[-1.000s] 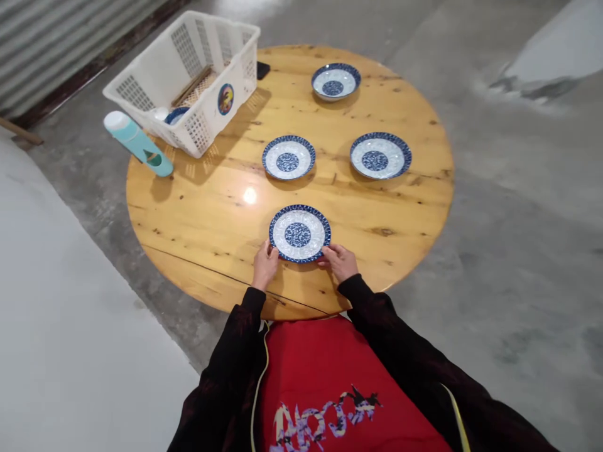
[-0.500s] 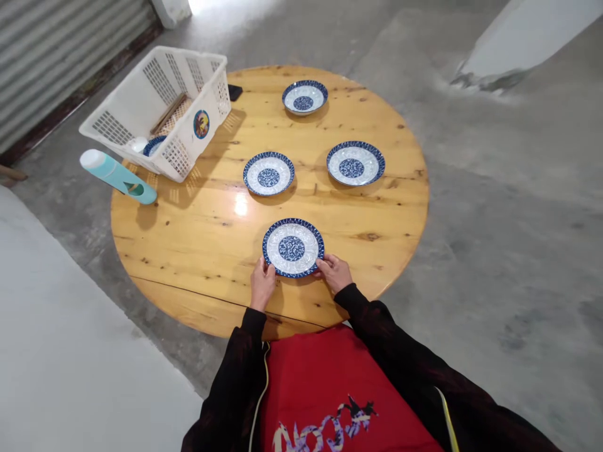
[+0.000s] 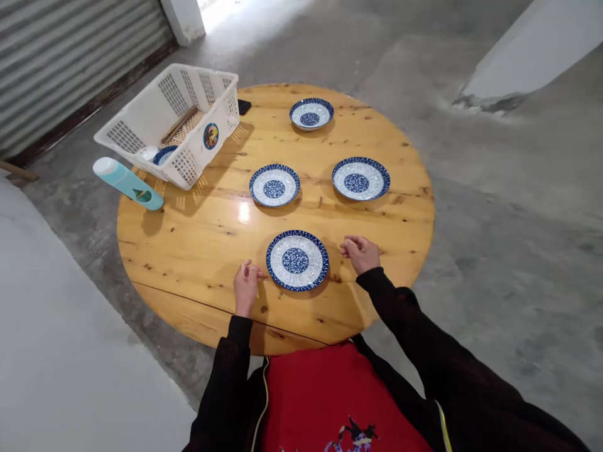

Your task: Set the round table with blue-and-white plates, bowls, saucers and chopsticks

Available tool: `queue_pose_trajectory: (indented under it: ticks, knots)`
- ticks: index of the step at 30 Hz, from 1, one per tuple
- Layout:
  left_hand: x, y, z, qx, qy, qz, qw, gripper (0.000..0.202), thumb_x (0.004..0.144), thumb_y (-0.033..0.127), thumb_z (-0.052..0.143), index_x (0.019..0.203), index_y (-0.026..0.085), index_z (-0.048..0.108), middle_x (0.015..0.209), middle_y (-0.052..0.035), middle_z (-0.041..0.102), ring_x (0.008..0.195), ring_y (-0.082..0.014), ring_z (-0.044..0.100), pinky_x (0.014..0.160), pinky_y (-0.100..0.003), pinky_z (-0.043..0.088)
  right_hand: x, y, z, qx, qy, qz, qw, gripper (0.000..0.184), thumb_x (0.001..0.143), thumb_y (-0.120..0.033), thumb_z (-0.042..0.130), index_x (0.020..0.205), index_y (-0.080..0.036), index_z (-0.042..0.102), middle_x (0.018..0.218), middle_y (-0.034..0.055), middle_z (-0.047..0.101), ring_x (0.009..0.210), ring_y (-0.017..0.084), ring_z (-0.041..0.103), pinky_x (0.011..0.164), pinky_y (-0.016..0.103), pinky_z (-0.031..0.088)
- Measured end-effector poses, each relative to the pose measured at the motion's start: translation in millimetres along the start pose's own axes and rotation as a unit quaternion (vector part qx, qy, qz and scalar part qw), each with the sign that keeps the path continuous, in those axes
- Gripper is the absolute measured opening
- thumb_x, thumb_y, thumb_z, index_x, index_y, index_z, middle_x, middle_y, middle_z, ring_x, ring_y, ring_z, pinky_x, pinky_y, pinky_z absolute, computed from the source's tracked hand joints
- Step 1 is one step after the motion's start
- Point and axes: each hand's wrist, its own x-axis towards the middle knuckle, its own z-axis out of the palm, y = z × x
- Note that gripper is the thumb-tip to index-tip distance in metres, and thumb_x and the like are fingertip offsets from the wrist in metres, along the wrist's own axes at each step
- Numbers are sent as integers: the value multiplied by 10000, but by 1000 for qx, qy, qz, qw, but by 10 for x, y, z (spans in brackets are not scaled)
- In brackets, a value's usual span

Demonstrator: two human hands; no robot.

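A blue-and-white plate (image 3: 297,260) lies flat near the front of the round wooden table. Just left of its rim is my left hand (image 3: 246,285), apart from the plate, its fingers loosely bent and holding nothing. My right hand (image 3: 360,253) hovers to the right of the same plate with half-curled fingers and nothing in them. Beyond it lie more plates of the same pattern: one middle plate (image 3: 274,186), one right plate (image 3: 360,179) and one far plate (image 3: 311,114).
A white plastic basket (image 3: 193,160) stands at the table's back left, with a patterned dish (image 3: 164,155) and brown sticks inside. In front of it is a light-blue bottle (image 3: 129,184). A dark phone-like object (image 3: 244,107) lies behind the basket. The wooden table (image 3: 188,251) has a rounded edge.
Both hands have let go of the near plate and moved apart, the left to the left and the right to the right. The plate rests on the table.
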Motion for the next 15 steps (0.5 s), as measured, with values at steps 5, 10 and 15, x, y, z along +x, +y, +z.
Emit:
queue_pose_trajectory:
  ticks: [5, 10, 15]
  knots:
    - [290, 245, 3, -5, 11, 4, 1000, 385, 853, 335, 606, 1168, 115, 627, 913, -78, 716, 754, -138, 690, 718, -266, 578, 550, -284, 367, -33, -58, -19, 998, 181, 683, -282, 700, 813, -165, 651, 645, 7, 671, 527, 133, 635, 490, 227, 515]
    - [503, 441, 153, 10, 13, 13, 1000, 341, 855, 293, 594, 1139, 114, 652, 875, -66, 711, 729, -126, 676, 701, -242, 565, 1052, -445, 856, -65, -114, 0, 991, 90, 741, -157, 703, 793, -166, 629, 641, -2, 655, 499, 117, 605, 513, 237, 532]
    - [666, 471, 267, 16, 12, 2, 1000, 332, 861, 275, 584, 1143, 112, 652, 897, -67, 706, 743, -129, 684, 698, -243, 572, 1472, -442, 1342, -92, -150, 27, 984, 40, 869, -163, 651, 860, -139, 620, 639, 1, 639, 516, 110, 602, 589, 269, 575]
